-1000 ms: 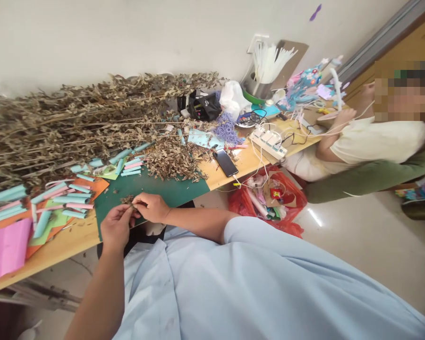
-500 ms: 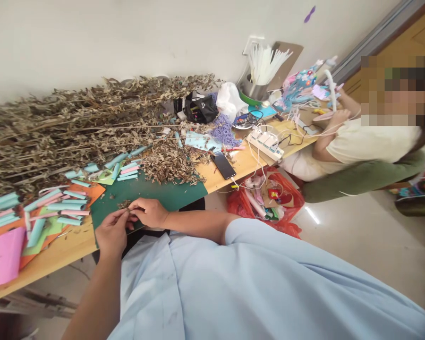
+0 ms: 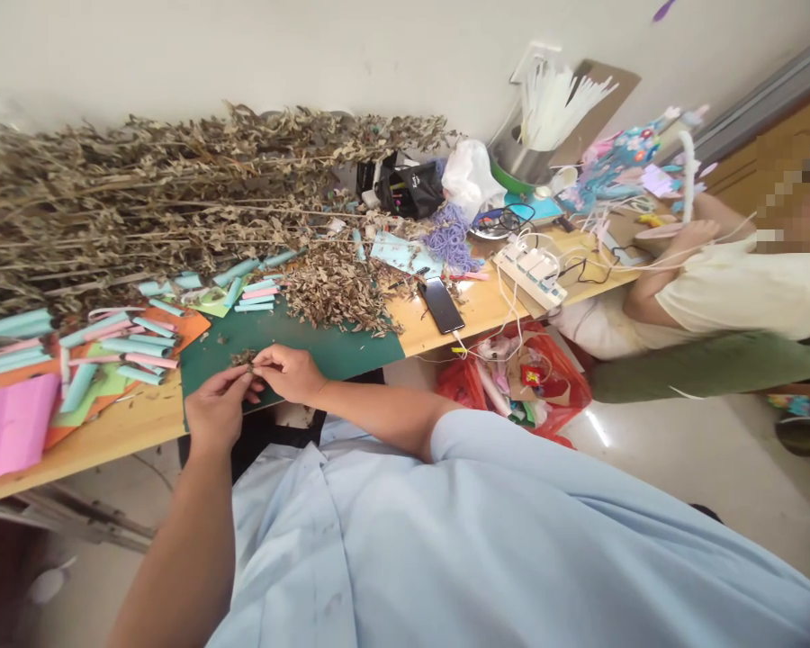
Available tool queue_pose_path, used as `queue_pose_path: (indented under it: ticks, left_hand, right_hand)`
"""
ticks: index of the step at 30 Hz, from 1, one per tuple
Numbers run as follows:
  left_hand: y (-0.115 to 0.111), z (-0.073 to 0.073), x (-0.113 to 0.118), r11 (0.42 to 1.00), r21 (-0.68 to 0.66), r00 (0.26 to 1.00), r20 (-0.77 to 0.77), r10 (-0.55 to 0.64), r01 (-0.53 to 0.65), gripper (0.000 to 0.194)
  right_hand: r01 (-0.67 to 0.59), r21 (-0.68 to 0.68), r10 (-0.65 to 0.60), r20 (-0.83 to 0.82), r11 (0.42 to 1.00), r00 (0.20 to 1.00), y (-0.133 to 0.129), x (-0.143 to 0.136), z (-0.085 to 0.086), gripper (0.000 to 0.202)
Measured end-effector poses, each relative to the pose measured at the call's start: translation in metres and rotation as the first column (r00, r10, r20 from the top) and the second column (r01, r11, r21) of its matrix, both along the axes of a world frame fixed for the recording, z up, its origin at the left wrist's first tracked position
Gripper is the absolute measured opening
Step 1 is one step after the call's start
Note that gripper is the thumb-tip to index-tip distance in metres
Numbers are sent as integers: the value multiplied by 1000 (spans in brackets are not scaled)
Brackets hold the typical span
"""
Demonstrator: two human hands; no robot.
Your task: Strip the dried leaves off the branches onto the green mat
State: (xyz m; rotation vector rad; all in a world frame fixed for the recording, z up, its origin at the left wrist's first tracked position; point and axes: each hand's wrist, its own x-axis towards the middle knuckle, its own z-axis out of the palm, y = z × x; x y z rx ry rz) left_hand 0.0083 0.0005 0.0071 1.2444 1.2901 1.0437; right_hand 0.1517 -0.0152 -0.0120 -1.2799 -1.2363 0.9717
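Observation:
Over the front edge of the green mat (image 3: 351, 354), my left hand (image 3: 217, 405) and my right hand (image 3: 290, 373) meet fingertip to fingertip. Both are closed in a pinch on a small bit of dried leaves (image 3: 244, 360). Behind them on the mat lies a loose heap of crumbled dried leaves (image 3: 337, 288). Long dried leafy stalks (image 3: 108, 207) fill the back left of the table. Blue and pink paper rolls (image 3: 139, 344) are piled left of the mat on orange and green paper.
A phone (image 3: 442, 306) and a white power strip (image 3: 530, 273) with cables lie to the right. A red bag (image 3: 553, 378) stands on the floor below. Another person's hand (image 3: 695, 236) is at the far right. Pink paper (image 3: 13, 427) lies at the left edge.
The view has shifted, so the table items on the right appear farther right and the stalks higher. My fingertips have parted slightly, and more of the leaf bit shows between them.

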Motion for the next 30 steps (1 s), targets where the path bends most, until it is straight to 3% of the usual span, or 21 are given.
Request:
queue_pose_path:
  ticks: [13,18,24,27,30]
  left_hand:
    - [-1,7,1,998,-60,996,-83,16,-21,24]
    - [0,9,-1,994,-107,1000,25,3,-1,24]
    - [0,15,-6,988,-143,992,124,-32,50,27]
    - [0,14,-4,993,-109,991,131,-20,35,29]
    - [0,7,-2,996,-75,996,87,-36,43,30]
  right_hand:
    - [-27,-3,27,-17,1000,1000,0,0,1,19]
    - [-106,-17,101,-166,994,981,1,4,6,10]
    - [-265,-82,213,-395,961,894,6,13,8,13]
    - [-215,-125,150,-396,969,906,9,12,5,16]
    - [-101,-139,60,-273,985,960,10,9,4,16]
